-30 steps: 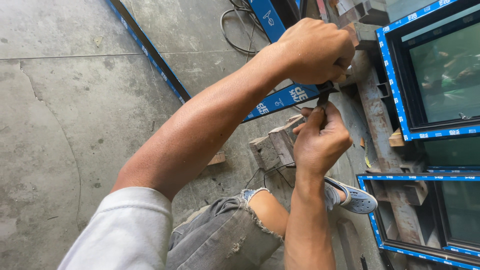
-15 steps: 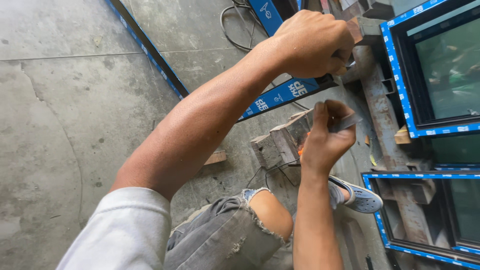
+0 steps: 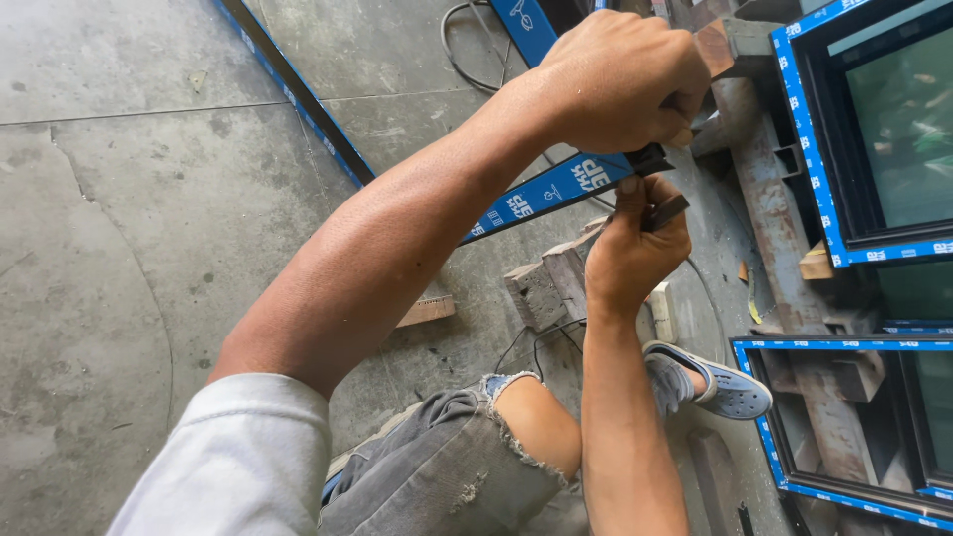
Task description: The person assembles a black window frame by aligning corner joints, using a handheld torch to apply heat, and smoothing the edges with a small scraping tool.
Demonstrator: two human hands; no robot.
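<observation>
While fisted — left hand (image 3: 620,79) round strip (image 3: 556,189)

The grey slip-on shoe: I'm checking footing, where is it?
Head view, lower right: the grey slip-on shoe sits on the concrete floor, right of the right forearm.

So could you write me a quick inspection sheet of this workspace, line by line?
Surface: grey concrete floor, cracked and stained.
Job's things: blue-taped dark bar; a small dark piece at its end.
Clutter: wood blocks, rusty steel beam.
Hands: left hand fisted over the bar's end; right hand pinches the small piece.
Cables: black cable looped on the floor.
Surroundings: blue-taped window frames at right; a torn-jeans knee, a grey shoe.
</observation>
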